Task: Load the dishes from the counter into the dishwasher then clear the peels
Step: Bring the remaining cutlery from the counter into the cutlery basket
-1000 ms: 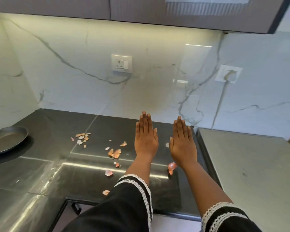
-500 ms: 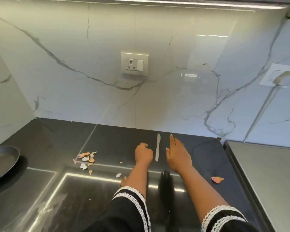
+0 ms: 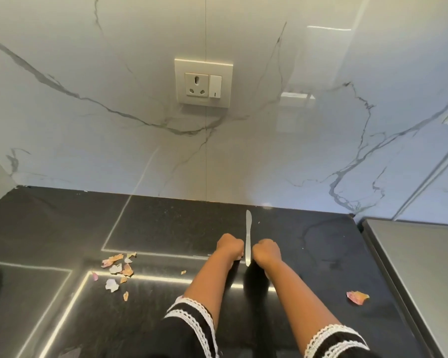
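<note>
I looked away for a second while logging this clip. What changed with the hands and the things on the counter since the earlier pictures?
Both hands went from flat and open to curled fists: the left hand first, then the right hand. A knife that the hands had hidden now lies between them; whether either holds it is unclear. The peels and the lone peel stayed on the counter.

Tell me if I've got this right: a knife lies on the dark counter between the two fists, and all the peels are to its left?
Not quite. The head view shows the knife between the hands, but one peel lies to its right; the other peels are left.
</note>
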### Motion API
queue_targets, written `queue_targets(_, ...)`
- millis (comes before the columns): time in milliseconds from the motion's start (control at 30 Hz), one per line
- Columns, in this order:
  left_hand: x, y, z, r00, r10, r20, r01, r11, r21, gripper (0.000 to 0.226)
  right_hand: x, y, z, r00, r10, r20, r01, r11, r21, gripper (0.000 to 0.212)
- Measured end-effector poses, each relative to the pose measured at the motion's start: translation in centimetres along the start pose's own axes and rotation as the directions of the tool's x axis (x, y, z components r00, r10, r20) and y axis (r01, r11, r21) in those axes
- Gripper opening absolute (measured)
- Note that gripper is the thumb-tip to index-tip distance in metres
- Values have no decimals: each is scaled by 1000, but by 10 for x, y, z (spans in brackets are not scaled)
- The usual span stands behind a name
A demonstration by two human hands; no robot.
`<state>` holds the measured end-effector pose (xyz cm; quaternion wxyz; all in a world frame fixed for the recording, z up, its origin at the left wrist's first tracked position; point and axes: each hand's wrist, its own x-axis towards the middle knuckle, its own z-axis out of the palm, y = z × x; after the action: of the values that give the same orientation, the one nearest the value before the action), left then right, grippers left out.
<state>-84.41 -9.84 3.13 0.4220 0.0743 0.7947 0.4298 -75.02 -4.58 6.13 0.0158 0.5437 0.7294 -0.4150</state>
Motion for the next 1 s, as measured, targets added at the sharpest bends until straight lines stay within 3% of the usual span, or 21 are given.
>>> queue_targets(300,-21,11,-9,990,117,80,-134,951,277,19,-2,-22,7,998,62,-22,-60,992,111,19)
queue_targets(567,-23,-5,-13,975,173,137,-198,960,199,26,3,-15,11,985,162,-62,-152,979,137,18)
queue_targets(900,-29,-12,-9,961,239,136,-266,937,228,24,-6,-10,16,997,-44,-65,35,992,-123,7)
queue_targets(1000,-35,-17,-3,940,319,118,-340,898,280,39,-10,1,9,995,-60,-79,49,991,-127,9)
